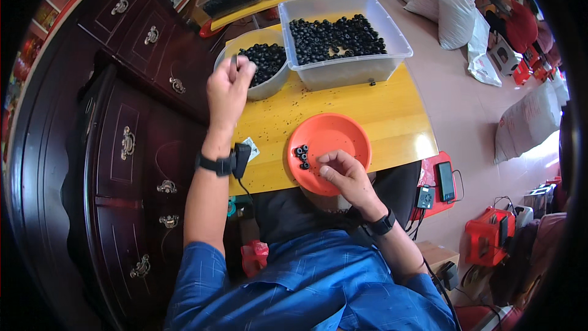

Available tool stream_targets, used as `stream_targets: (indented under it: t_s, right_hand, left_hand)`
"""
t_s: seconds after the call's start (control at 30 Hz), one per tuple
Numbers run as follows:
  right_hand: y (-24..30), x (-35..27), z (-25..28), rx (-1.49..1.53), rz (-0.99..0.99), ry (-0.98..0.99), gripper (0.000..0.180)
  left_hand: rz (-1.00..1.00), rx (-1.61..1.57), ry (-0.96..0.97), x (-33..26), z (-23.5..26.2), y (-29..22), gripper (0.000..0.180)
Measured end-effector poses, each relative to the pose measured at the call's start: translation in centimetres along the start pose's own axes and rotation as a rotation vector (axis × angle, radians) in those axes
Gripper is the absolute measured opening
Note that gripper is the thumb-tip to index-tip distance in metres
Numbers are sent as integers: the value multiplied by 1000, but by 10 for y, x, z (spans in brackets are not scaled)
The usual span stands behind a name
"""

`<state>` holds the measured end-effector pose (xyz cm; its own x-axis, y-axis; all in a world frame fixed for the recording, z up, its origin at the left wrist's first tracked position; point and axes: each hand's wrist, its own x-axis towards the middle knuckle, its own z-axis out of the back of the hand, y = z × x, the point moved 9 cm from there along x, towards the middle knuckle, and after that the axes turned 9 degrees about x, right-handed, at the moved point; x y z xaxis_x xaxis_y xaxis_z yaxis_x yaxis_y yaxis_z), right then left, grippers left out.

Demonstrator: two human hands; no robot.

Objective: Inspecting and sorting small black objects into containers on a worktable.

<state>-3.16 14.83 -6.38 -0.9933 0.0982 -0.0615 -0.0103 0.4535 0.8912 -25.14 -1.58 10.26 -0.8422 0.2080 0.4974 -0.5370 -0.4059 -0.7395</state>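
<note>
My left hand [228, 95] is raised at the near left rim of a round translucent tub [269, 89], which holds many small black ring-like parts [267, 61]. Its fingers are pinched; a dark bit shows between them, too small to name. Over the right side of an orange plate [331, 125] hovers my right hand [352, 184], thumb and forefinger apart, with nothing visible between them. Several black rings [302, 154] lie in a small cluster on the plate's left side, just left of those fingertips. The plate sits at the table's near edge, in front of my body.
A large rectangular clear bin [343, 73] of black parts stands behind the plate on the yellow table [392, 122]. One loose part [372, 83] and dark crumbs lie on the tabletop. Dark wooden drawers [122, 141] rise at left. White sacks [456, 12] stand on the floor at right.
</note>
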Motion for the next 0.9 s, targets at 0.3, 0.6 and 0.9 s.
stream_targets:
  t_s: [0.3, 0.6, 0.9]
  right_hand:
    - [31, 18, -28, -884, 380, -16, 51]
    - [1, 24, -73, -1241, 455, 96, 63]
    - [0, -5, -65, -1336, 343, 132, 47]
  left_hand:
    - [178, 308, 366, -121, -24, 64, 36]
    - [654, -245, 469, -206, -82, 99, 12]
    - [501, -39, 399, -212, -98, 104, 18]
